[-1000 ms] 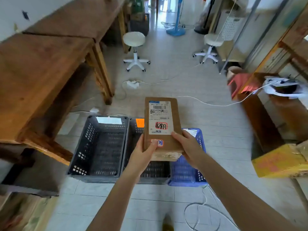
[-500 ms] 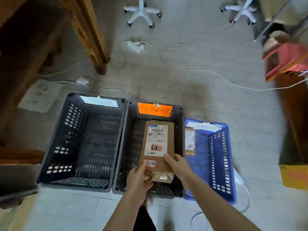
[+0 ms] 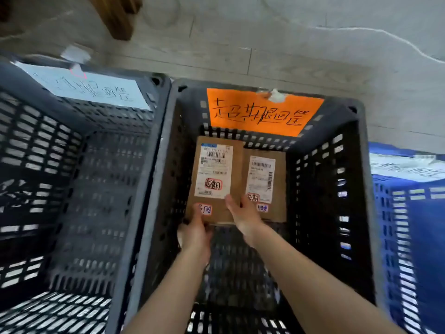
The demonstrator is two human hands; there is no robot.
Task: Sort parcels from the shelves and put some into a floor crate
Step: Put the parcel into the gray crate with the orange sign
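Note:
A brown cardboard parcel (image 3: 216, 174) with a white shipping label sits low inside the middle black crate (image 3: 358, 189), which carries an orange handwritten tag (image 3: 262, 112). My left hand (image 3: 196, 233) grips the parcel's near left corner. My right hand (image 3: 242, 213) holds its near right edge, thumb on top. A second brown parcel (image 3: 267, 182) with its own label lies on the crate floor, right beside the first and partly under my right hand.
A dark grey crate (image 3: 144, 189) with a white paper tag stands to the left, touching the middle one. A blue crate (image 3: 409, 213) with a white tag stands on the right. A wooden table leg (image 3: 115, 15) and a white cable (image 3: 385, 37) lie beyond on the tiled floor.
Both hands have lowered the parcel from above the crates down into the middle black crate, beside the parcel lying there. My view has dropped closer to the crates.

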